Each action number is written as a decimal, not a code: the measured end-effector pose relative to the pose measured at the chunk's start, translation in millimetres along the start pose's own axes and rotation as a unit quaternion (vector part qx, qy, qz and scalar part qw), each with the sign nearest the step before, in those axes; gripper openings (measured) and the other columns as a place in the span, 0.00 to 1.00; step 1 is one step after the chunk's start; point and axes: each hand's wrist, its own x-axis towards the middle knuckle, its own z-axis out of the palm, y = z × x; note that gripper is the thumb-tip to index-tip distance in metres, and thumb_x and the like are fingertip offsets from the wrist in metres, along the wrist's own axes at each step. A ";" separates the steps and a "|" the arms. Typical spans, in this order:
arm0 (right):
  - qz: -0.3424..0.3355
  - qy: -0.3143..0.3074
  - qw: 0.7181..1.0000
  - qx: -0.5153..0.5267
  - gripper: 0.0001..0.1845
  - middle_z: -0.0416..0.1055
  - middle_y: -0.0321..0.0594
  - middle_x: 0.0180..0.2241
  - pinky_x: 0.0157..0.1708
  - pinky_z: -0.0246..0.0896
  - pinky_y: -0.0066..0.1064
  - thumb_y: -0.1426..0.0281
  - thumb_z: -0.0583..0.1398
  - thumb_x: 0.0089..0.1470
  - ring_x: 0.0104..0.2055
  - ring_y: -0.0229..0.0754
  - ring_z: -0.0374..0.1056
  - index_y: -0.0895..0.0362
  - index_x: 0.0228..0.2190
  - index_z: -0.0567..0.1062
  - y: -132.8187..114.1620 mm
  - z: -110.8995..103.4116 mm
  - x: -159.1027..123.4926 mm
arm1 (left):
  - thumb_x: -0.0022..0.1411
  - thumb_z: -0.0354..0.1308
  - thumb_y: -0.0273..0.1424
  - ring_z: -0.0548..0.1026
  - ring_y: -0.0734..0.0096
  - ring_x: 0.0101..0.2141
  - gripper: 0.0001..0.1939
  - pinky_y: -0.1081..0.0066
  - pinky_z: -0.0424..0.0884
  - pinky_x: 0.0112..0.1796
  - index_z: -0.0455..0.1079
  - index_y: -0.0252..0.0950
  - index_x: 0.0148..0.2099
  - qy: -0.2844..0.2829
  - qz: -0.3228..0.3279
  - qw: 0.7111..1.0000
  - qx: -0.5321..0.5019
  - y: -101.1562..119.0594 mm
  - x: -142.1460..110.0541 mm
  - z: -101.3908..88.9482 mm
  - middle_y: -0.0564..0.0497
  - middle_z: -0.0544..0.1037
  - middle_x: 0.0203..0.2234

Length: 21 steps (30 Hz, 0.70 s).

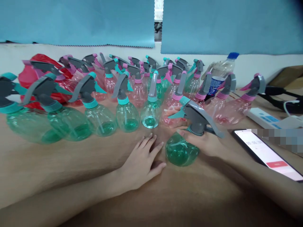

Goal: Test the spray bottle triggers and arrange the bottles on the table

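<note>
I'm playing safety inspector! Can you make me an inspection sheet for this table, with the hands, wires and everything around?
Surface: brown table, no spill seen in the parts that show.
Spray bottles: green ones and pink ones crowded together; green liquid in the front green ones.
Clutter: lit phone, red plastic, big blue-capped bottle.
Hands: left hand flat on the table, holding nothing; right hand gripping a green spray bottle.
Cables: white cable by the white power strip.
Surroundings: blue sheets over a white wall.
</note>
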 end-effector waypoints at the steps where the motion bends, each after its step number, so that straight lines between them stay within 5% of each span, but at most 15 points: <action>1: -0.002 0.002 1.000 0.003 0.26 0.72 0.36 0.50 0.44 0.72 0.39 0.74 0.60 0.48 0.42 0.44 0.74 0.46 0.49 0.68 0.7 -0.2 -0.4 | 0.67 0.48 0.46 0.51 0.49 0.62 0.30 0.50 0.53 0.58 0.57 0.31 0.64 0.000 0.001 1.000 0.001 0.0 0.3 0.0 0.36 0.57 0.62; 21: 0.008 -0.040 0.999 0.000 0.20 0.76 0.35 0.35 0.40 0.72 0.36 0.76 0.55 0.46 0.41 0.45 0.73 0.46 0.40 0.72 -7.6 -0.7 1.1 | 0.67 0.49 0.45 0.54 0.48 0.62 0.29 0.48 0.57 0.56 0.58 0.33 0.63 0.018 0.002 1.000 -0.009 -3.5 0.2 2.2 0.38 0.58 0.62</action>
